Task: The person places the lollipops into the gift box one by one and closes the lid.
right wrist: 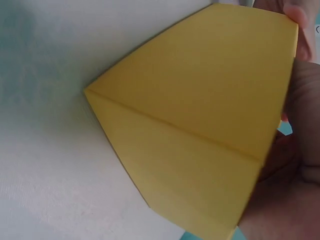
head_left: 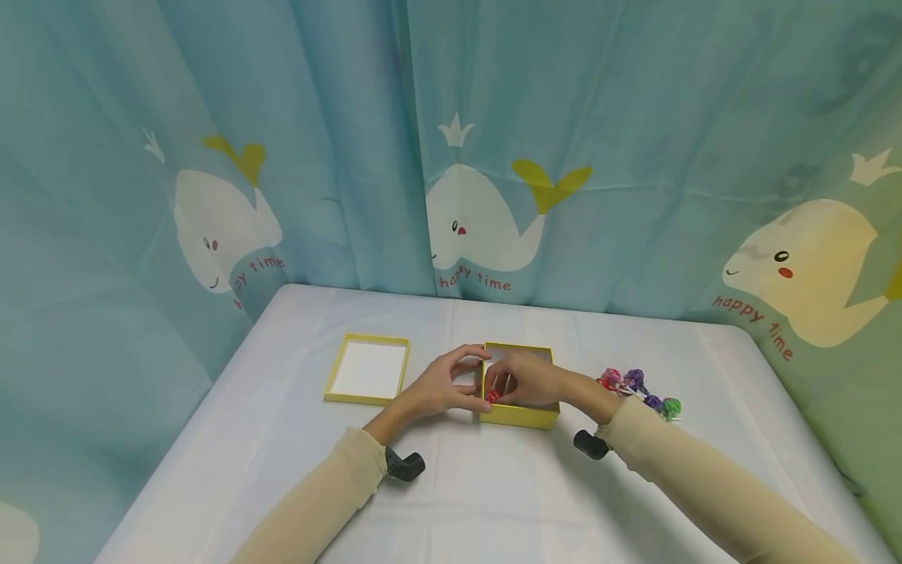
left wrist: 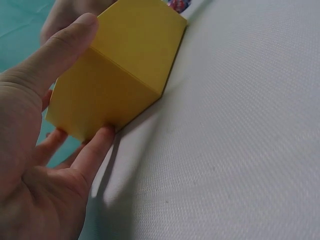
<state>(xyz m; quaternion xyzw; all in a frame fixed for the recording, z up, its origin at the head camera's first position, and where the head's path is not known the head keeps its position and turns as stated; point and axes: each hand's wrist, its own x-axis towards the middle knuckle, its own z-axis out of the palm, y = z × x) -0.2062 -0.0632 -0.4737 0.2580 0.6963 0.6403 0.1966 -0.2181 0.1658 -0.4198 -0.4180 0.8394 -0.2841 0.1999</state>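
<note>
My box (head_left: 517, 417) is plain yellow, with a red sweet (head_left: 492, 397) at its eight o'clock; at nine I see the lid (head_left: 368, 368), yellow-rimmed and white inside. At three my other sweets (head_left: 636, 378) are red, purple and green on white sticks (head_left: 634, 392). My sleeves (head_left: 352, 466) are cream, my wrist mounts (head_left: 406, 468) black, the cloth (head_left: 479, 501) white with faint pale bands. At twelve hangs a blue-green curtain (head_left: 338, 94) printed with white whales (head_left: 486, 204), white crowns (head_left: 456, 135), yellow tails (head_left: 546, 200), red cheeks (head_left: 462, 231) and red lettering (head_left: 496, 283)

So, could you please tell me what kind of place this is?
Probably a small indoor corner arranged for recording handwork, though I cannot be sure. A whale-printed curtain screens the surroundings, a white table stands before it, and a dark device shows at the right wrist.
</note>
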